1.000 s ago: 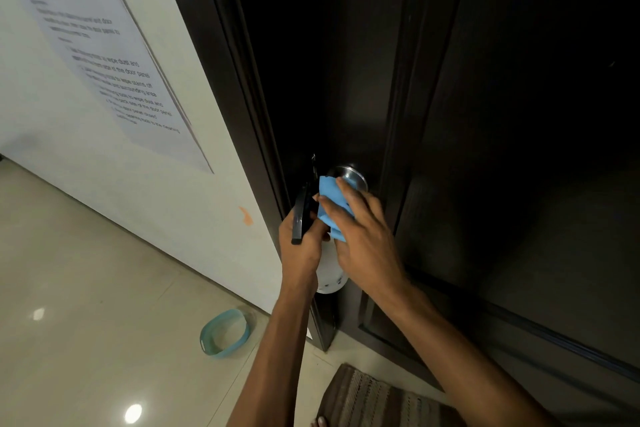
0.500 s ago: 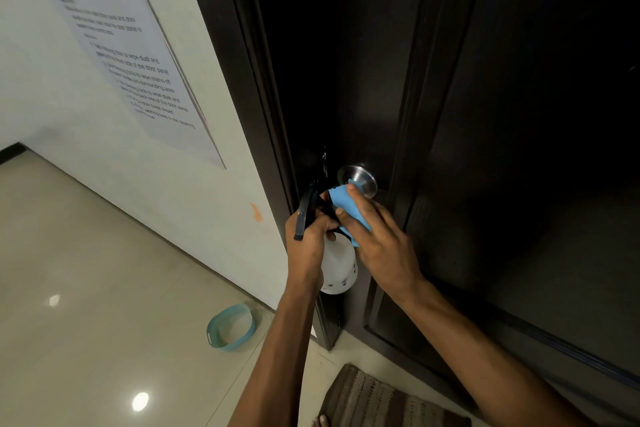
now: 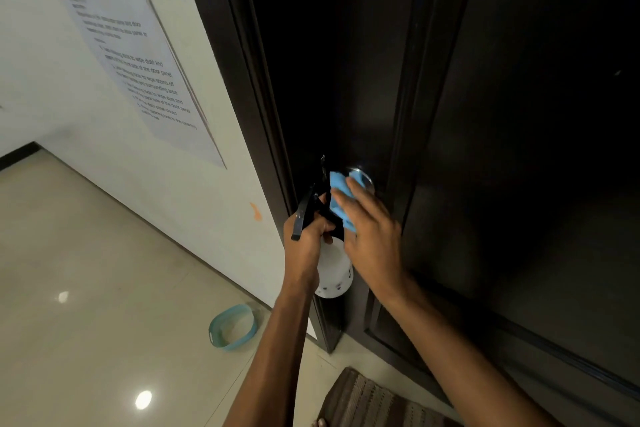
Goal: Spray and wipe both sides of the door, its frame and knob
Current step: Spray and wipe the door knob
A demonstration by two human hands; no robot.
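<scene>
While the dark brown panelled wooden door (image 3: 519,149) stands closed in its dark frame (image 3: 242,80), the scene is set out as follows.

Knob: the round silver metal door knob (image 3: 363,177) is seen at the door's left edge, mostly covered by the light blue wiping cloth (image 3: 341,199).
Right hand: the cloth is pressed onto the knob by the right hand (image 3: 374,239), its fingers (image 3: 349,203) laid fairly straight and close together over the cloth.
Left hand: the white plastic spray bottle with black trigger head (image 3: 332,270) is gripped at its neck by the left hand (image 3: 304,239), fingers curled round it, just beside the knob.
Wall: a printed white paper sheet (image 3: 138,62) is fixed to the white wall (image 3: 52,80).
Floor: a teal plastic basin (image 3: 232,326) is set on the beige tiled floor (image 3: 104,288) near the frame; a brown striped mat (image 3: 374,402) lies by the door.
</scene>
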